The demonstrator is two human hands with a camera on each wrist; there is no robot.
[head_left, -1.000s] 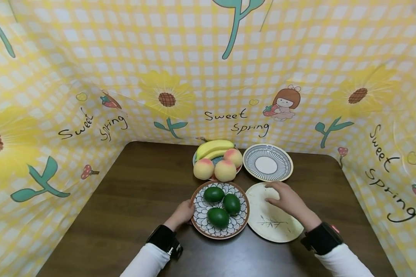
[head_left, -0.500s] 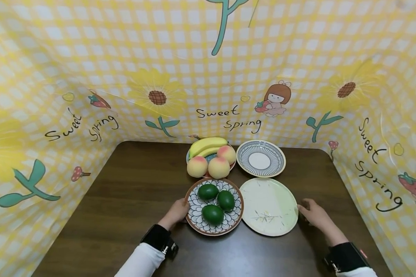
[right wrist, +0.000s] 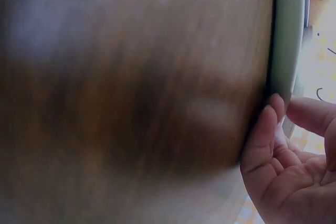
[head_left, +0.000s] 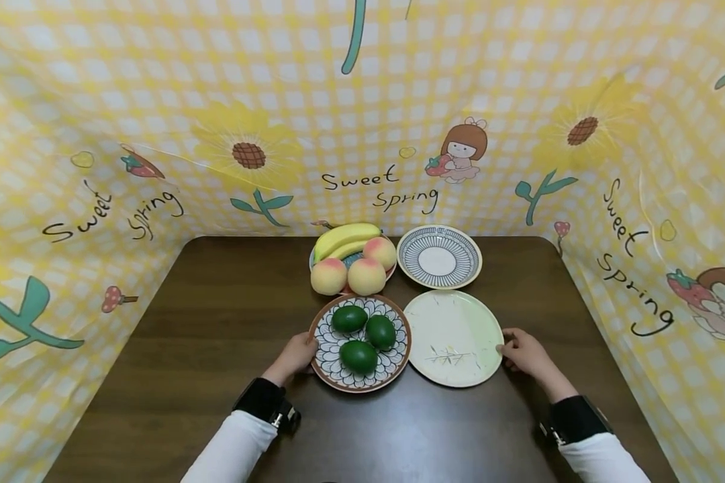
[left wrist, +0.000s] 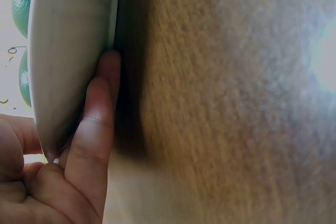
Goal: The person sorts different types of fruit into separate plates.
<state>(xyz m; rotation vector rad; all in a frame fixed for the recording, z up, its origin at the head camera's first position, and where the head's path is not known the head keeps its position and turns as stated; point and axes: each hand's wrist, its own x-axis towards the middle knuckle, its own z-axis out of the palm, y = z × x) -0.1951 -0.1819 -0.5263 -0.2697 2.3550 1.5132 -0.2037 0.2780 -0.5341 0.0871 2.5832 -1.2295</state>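
Note:
My left hand (head_left: 296, 355) grips the left rim of a brown-rimmed plate (head_left: 360, 388) with a black-and-white petal pattern. Three smooth, dark green avocado-like fruits (head_left: 358, 357) lie on it. In the left wrist view, the thumb is over the rim and the fingers (left wrist: 90, 140) reach under the plate's pale underside (left wrist: 73, 51). To the right, a pale green plate (head_left: 456, 329) with a leaf sprig print stands beside it. My right hand (head_left: 527, 354) pinches its right edge; in the right wrist view, the thumb and fingers (right wrist: 262, 129) meet at the rim.
Behind the petal plate, a bowl holds bananas (head_left: 346, 240) and three peaches (head_left: 366, 276). A blue-striped white plate (head_left: 439, 258) stands behind the pale green one. Yellow checked cloth (head_left: 362, 121) surrounds the dark wooden table (head_left: 229, 302) at the back and sides.
My right hand has gone from above the pale green plate to its right edge and now pinches the rim. The left hand has kept its grip on the petal plate.

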